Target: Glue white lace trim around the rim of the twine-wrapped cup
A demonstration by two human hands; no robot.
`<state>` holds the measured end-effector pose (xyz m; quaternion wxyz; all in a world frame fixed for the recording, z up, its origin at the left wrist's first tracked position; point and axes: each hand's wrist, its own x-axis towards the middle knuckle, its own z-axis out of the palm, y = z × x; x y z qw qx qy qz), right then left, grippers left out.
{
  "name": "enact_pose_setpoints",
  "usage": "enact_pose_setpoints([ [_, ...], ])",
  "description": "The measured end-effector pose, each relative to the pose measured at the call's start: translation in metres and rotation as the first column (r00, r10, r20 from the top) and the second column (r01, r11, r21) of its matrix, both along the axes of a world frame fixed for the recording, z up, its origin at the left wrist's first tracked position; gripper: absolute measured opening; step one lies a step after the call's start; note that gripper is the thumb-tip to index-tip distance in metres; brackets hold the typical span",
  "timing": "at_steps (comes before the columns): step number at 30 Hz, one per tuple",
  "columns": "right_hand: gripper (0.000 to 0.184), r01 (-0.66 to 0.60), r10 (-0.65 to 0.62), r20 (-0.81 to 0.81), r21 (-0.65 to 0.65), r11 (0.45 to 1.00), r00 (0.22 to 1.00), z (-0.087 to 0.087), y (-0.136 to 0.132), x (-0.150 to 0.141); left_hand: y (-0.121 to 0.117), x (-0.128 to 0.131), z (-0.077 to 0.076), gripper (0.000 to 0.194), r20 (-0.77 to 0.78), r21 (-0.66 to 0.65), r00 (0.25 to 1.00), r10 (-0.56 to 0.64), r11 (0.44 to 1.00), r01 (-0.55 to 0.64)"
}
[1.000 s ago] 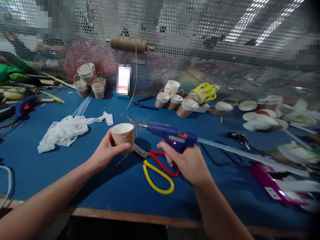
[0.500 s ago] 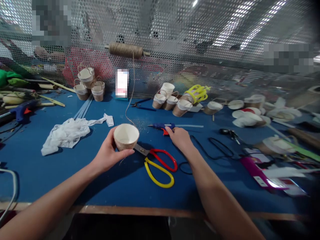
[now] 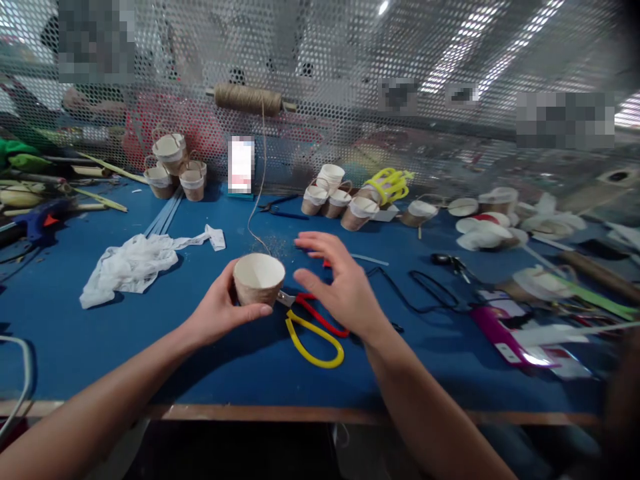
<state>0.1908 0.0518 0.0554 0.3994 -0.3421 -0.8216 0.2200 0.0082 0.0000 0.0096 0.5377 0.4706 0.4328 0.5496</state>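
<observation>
My left hand is wrapped round a small cup, white inside and covered outside with brown twine. The cup is tipped slightly, its mouth facing up. A strand of twine runs down from a spool and passes behind the cup. My right hand is open and empty, its fingers spread, just right of the cup. Behind it lies a blue glue gun, mostly hidden; its red trigger and glue stick show. Scissors with red and yellow handles lie below, their blades partly covered by the cup.
White lace fabric lies bunched at left. Small twine cups with handles stand at back left, more at back right. Pliers and a propped phone sit before the perforated metal screen. A purple item lies right.
My right hand has let go of the glue gun, which lies on the table, and has moved left towards the cup, fingers opened. The cup in my left hand has shifted slightly right and down.
</observation>
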Motion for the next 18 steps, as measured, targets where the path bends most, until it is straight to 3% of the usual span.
enact_pose_setpoints([
  [3,0.026,0.092,-0.101,-0.118,-0.082,0.992,0.988,-0.002,0.003,0.009,0.001,-0.002,-0.003,0.061,0.044,-0.041,0.997,-0.065,0.997,0.067],
  [8,0.022,-0.088,0.084,-0.055,-0.079,0.993,0.995,-0.004,-0.005,-0.001,-0.001,-0.001,-0.006,0.053,0.171,-0.128,0.960,-0.222,0.961,0.245],
  [9,0.022,-0.100,0.097,-0.039,-0.076,0.992,0.995,-0.005,-0.004,-0.003,-0.002,-0.001,-0.005,0.054,0.208,-0.143,0.945,-0.252,0.948,0.284],
  [11,0.019,-0.009,0.007,-0.023,-0.050,0.999,1.000,-0.008,0.001,-0.002,-0.001,-0.004,-0.002,0.057,0.272,-0.157,0.924,-0.269,0.935,0.319],
  [14,0.019,0.184,-0.183,0.120,0.004,0.983,0.976,-0.015,0.009,0.006,0.005,-0.015,0.001,0.060,0.259,-0.111,0.960,-0.104,0.984,0.136],
  [16,0.023,0.164,-0.152,0.397,0.005,0.987,0.905,-0.023,0.009,0.013,0.010,-0.024,0.001,0.058,0.187,-0.045,0.980,0.076,0.997,-0.068],
  [18,0.034,0.117,-0.075,0.635,-0.024,0.993,0.769,-0.032,0.005,0.016,0.016,-0.031,-0.002,0.053,0.127,0.018,0.971,0.203,0.978,-0.207],
])
